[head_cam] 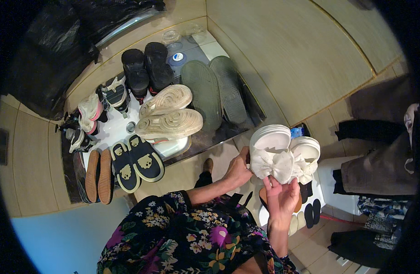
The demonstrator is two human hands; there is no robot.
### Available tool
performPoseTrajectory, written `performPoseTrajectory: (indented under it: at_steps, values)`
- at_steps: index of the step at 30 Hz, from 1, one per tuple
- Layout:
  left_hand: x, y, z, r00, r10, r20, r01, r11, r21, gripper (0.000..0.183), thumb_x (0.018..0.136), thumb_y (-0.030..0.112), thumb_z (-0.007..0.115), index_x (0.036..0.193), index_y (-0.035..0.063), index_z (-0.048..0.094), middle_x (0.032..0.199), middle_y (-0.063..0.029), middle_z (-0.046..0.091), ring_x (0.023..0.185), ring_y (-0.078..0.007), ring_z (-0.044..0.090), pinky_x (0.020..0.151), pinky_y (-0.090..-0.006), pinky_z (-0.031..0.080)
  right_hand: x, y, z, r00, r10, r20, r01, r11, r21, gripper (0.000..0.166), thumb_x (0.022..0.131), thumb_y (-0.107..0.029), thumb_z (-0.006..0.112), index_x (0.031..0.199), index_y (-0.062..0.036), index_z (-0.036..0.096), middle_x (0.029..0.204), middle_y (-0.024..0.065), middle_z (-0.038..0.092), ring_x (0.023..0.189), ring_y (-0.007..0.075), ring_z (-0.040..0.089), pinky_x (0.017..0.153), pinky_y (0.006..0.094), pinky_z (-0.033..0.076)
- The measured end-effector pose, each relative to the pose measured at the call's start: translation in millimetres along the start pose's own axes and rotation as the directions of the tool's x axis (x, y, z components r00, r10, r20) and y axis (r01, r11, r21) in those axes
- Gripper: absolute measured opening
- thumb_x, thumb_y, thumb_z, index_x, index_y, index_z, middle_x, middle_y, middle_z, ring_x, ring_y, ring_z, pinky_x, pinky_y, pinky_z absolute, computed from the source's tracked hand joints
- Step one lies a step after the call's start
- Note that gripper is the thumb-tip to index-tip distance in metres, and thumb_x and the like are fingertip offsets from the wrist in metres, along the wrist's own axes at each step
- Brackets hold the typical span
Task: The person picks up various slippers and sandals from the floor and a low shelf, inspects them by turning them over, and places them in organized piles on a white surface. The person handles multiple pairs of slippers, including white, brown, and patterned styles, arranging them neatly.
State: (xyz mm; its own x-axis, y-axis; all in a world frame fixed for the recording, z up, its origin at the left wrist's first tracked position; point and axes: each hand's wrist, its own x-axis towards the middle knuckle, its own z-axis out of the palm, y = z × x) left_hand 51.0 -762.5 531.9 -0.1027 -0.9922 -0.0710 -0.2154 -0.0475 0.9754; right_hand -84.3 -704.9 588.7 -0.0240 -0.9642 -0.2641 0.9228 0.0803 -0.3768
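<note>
I hold a pair of white foam slide sandals, each with a large bow on its strap, above the floor on my right. The fingers of my left hand (238,170) grip the side of the nearer white slide (271,154). My right hand (282,195) supports the pair from below at the toe ends, its fingers against the bow and its thumb by the second white slide (305,159). Black slides with cream skull-shaped designs (145,161) lie at the sink's front edge. Near them, a pair with pale soles (170,120) rests soles up.
A dark stone counter (210,144) surrounds the white sink (109,133). On it lie green slides (201,90), black shoes (158,68) and brown-soled footwear (104,176). Clothes (378,167) hang at right, near more footwear (313,212) low down. Black plastic (55,51) hangs at upper left.
</note>
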Motion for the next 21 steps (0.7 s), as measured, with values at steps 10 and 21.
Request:
performPoseTrajectory:
  at_steps: [10, 21]
  values:
    - [17.2, 66.4, -77.3, 0.999, 0.042, 0.014, -0.043, 0.997, 0.057, 0.046, 0.067, 0.012, 0.066, 0.104, 0.0018, 0.041, 0.096, -0.02, 0.057, 0.09, -0.0295, 0.057, 0.07, -0.0347, 0.046, 25.9, -6.9, 18.1, 0.988, 0.156, -0.011, -0.155, 0.966, -0.209, 0.045, 0.088, -0.04, 0.034, 0.122, -0.0102, 0.037, 0.11, 0.0127, 0.052, 0.085, 0.0314, 0.057, 0.067, 0.045, 0.049]
    - [134.0, 123.7, -220.9, 0.878, 0.418, -0.231, -0.335, 0.884, 0.327, 0.047, 0.058, 0.003, 0.068, 0.101, -0.0003, 0.048, 0.092, -0.0139, 0.059, 0.084, -0.0195, 0.057, 0.076, -0.032, 0.045, 36.5, -2.7, -4.0, 0.989, 0.128, -0.075, -0.144, 0.946, -0.291, 0.036, 0.085, -0.034, 0.043, 0.103, -0.0019, 0.047, 0.077, 0.0153, 0.059, 0.06, 0.0248, 0.058, 0.059, 0.0373, 0.049]
